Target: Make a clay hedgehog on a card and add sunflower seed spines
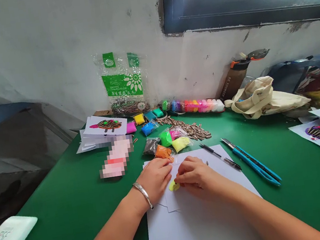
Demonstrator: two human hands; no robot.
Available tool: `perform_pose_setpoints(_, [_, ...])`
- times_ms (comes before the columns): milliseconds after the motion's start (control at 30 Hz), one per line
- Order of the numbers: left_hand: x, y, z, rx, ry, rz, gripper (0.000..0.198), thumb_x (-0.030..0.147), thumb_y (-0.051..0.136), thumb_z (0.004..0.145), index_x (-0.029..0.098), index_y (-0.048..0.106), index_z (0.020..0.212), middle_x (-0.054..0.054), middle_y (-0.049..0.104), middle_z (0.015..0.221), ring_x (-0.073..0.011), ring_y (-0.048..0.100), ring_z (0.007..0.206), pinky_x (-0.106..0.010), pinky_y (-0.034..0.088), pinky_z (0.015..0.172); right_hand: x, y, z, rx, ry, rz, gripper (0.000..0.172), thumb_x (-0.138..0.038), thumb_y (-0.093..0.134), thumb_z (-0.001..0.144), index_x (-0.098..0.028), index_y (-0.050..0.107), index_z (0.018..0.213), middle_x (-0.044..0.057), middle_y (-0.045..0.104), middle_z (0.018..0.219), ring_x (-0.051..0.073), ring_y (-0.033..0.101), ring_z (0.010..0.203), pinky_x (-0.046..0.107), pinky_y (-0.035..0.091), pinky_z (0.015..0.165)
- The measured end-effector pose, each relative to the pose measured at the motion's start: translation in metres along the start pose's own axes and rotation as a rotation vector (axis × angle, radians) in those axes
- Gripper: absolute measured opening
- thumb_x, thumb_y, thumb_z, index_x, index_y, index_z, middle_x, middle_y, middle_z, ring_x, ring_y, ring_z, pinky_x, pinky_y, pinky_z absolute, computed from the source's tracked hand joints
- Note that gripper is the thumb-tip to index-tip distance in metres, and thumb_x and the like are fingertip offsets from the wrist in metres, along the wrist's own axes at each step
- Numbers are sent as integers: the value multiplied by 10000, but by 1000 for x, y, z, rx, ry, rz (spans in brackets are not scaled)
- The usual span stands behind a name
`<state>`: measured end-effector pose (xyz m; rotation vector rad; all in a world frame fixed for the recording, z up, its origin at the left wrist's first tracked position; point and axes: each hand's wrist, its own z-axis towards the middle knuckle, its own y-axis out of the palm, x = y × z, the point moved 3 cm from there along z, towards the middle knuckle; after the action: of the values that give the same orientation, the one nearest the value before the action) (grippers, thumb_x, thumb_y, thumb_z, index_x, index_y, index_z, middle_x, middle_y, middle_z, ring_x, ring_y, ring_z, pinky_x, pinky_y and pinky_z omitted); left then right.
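A small white sheet [172, 203] lies on a larger stack of white paper [206, 229]. On the small sheet sits a flattened patch of yellow clay [173, 186]. My left hand [156, 178], with a silver bracelet at its wrist, rests on the sheet's left edge, fingers stretched out. My right hand [197, 176] is closed in a pinch at the right side of the yellow clay; what sits between its fingertips is too hidden to name. Just beyond the hands are bags of orange clay [163, 151], yellow clay [181, 144] and dark clay [151, 146].
Striped sunflower seeds [189, 126] lie in a pile behind the clay bags. A black pen [221, 157] and a blue utility knife [252, 162] lie to the right. Finished seed pictures [106, 124] are stacked at left. A seed bag [124, 85] leans against the wall.
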<state>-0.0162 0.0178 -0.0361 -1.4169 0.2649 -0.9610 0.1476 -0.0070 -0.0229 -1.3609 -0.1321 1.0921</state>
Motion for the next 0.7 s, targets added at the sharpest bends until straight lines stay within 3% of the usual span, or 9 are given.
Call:
perform_pose_setpoints(133, [0,0,0,-2,4,-1,248,176,459,908,167,644,1073,-90,627,1167,-232,537,1091,-409,454,969,-4,-5,0,8,24,-7,217,-77,539,803,-213,707,821,34,640,787,172,467,783,328,343,733])
perform_pose_setpoints(333, [1,-1,1,15,9,3,238,171,462,904,171,645,1057,-94,628,1166,-230,541,1081,-409,463,955,-1,8,-2,-53,-9,-62,257,-91,576,771,-261,717,904,18,642,825,176,482,819,339,332,758])
perform_pose_setpoints(567, [0,-1,-1,9,6,2,236,179,464,906,165,645,1057,-95,624,1178,-236,539,1094,-413,459,964,-6,-5,0,-2,33,-41,247,-73,521,801,-224,713,842,44,635,782,177,485,783,333,347,739])
perform_pose_setpoints(700, [1,-2,1,17,8,-3,235,173,463,904,170,648,1049,-97,628,1167,-233,545,1089,-409,465,955,-6,0,-2,-36,4,-36,243,-74,554,777,-242,711,856,29,644,816,178,488,819,342,336,775])
